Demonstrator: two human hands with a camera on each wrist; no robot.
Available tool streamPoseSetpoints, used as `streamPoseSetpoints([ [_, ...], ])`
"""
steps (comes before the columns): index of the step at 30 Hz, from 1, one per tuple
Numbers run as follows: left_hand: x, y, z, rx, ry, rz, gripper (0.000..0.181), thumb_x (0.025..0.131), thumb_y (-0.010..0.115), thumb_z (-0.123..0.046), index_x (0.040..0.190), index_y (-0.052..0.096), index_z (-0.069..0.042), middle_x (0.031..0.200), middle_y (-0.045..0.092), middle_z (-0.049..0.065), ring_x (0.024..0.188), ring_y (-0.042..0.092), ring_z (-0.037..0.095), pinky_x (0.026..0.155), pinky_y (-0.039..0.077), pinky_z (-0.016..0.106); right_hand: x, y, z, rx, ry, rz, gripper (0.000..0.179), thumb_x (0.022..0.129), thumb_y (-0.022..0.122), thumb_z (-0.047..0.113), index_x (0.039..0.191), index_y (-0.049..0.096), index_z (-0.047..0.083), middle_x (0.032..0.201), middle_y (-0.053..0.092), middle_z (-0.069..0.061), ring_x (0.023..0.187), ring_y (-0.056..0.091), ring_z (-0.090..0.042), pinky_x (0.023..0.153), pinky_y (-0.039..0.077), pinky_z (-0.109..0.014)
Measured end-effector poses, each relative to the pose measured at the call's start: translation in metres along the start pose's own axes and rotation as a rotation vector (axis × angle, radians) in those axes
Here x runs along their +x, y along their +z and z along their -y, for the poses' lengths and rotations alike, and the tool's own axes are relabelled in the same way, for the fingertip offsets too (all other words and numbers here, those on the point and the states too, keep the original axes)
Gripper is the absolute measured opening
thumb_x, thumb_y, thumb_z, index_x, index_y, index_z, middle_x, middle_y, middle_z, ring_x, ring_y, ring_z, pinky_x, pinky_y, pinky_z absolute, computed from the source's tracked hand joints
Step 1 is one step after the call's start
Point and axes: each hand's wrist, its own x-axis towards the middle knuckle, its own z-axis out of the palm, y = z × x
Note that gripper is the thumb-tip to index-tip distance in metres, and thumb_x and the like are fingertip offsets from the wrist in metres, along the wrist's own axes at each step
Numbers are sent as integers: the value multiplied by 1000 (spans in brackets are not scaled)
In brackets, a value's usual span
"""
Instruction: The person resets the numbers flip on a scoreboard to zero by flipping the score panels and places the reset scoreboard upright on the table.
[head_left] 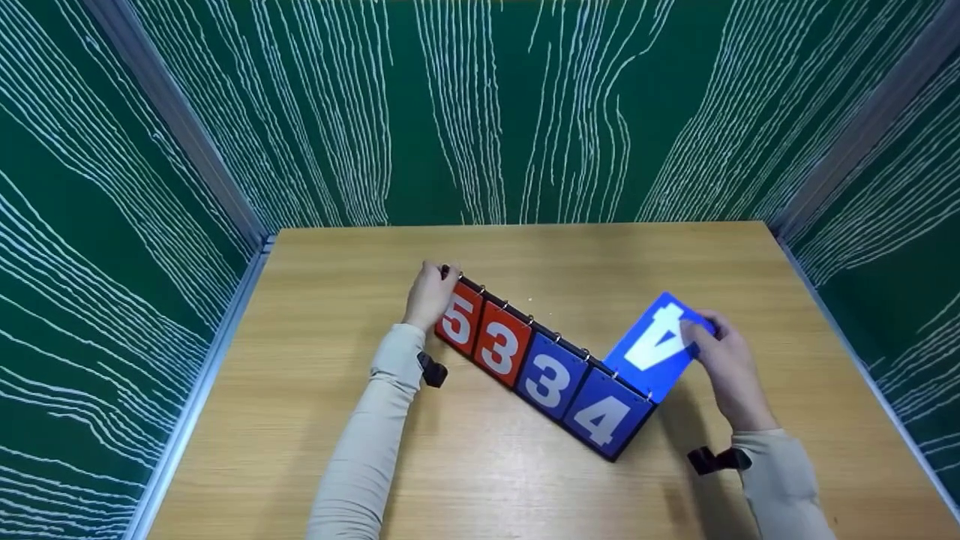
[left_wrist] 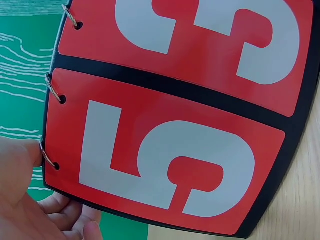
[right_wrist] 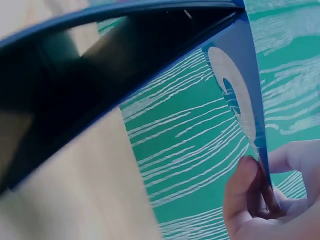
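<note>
The flip scoreboard point(head_left: 536, 360) stands slantwise on the wooden surface point(head_left: 315, 390), its right end nearer the person than its left. Along its front run a red card with a 5 point(head_left: 459, 319), a red card with a 3 point(head_left: 500, 346), a blue card with a 3 point(head_left: 551, 381) and a blue card with a 4 point(head_left: 606, 416), in that order from the left. Metal rings point(left_wrist: 51, 156) join the cards to the top edge. The left hand point(head_left: 431, 295) grips the upper left corner, thumb at the edge beside the end ring and other fingers behind the board. At the far end, the right hand point(head_left: 727, 367) pinches the free end of a raised blue card point(head_left: 652, 345) between thumb and fingers; this card slants up beyond the top edge, showing an upside-down 4. In the right wrist view it appears nearly edge-on, with a white figure too foreshortened to read. Green panels point(head_left: 412, 150) with wavy white lines rise around the surface.
</note>
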Motion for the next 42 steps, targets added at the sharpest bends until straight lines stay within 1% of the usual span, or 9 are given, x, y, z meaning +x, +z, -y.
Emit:
streamPoseSetpoints([
  [5,0,0,-2,-16,-33,23,50,108,42,-42,133,45,1,119,55,15,109,53,25,104,45,42,-12,3,17,-224,-75,-131,50,103,53,39,139,51,5,137,51,-12,113,50,-14,89,41,-21],
  [8,-1,0,-2,-27,-43,30,52,108,42,-42,137,43,1,124,55,16,113,53,25,106,45,43,-18,4,24,-256,-138,-167,49,103,55,39,138,53,5,133,54,-12,107,52,-11,83,44,-16],
  [18,-1,2,0,-43,-49,29,58,107,44,-44,142,40,2,125,55,15,115,53,24,107,45,42,-35,13,35,-351,-295,-230,46,103,55,36,138,54,6,132,60,-22,112,58,-28,71,46,-6],
  [21,-1,2,0,-45,-44,23,57,107,44,-43,141,42,2,124,56,15,113,54,24,107,46,43,-40,15,38,-358,-337,-250,43,103,57,35,135,57,7,128,62,-20,106,59,-25,71,46,-5],
  [28,-2,1,0,-15,-15,5,38,107,44,-38,118,49,-2,104,51,9,98,51,22,94,46,40,-52,21,47,-366,-439,-288,34,101,62,29,127,63,7,120,66,-15,92,59,-7,73,45,-3],
  [31,-3,1,0,-35,-42,29,41,108,43,-40,123,47,-2,111,52,12,103,53,24,96,47,41,-60,23,51,-370,-478,-284,34,100,63,27,126,62,6,119,66,-14,92,59,-5,74,45,-2],
  [35,-3,0,0,-54,-76,49,59,108,42,-43,147,37,1,139,51,18,125,53,26,111,44,42,-71,28,55,-384,-552,-289,30,99,66,23,123,64,5,115,67,-13,88,59,0,73,46,-1],
  [37,-3,0,0,-60,-77,50,60,107,42,-43,148,35,1,140,51,17,127,52,26,113,43,43,-76,29,57,-391,-598,-294,27,98,67,19,120,65,3,111,67,-12,85,59,1,72,46,-2],
  [42,-2,0,0,-63,-61,40,42,108,42,-41,127,46,-4,115,52,11,107,53,23,100,48,41,-87,34,56,-385,-686,-293,21,95,69,9,114,66,2,101,66,-8,82,56,0,71,45,-3],
])
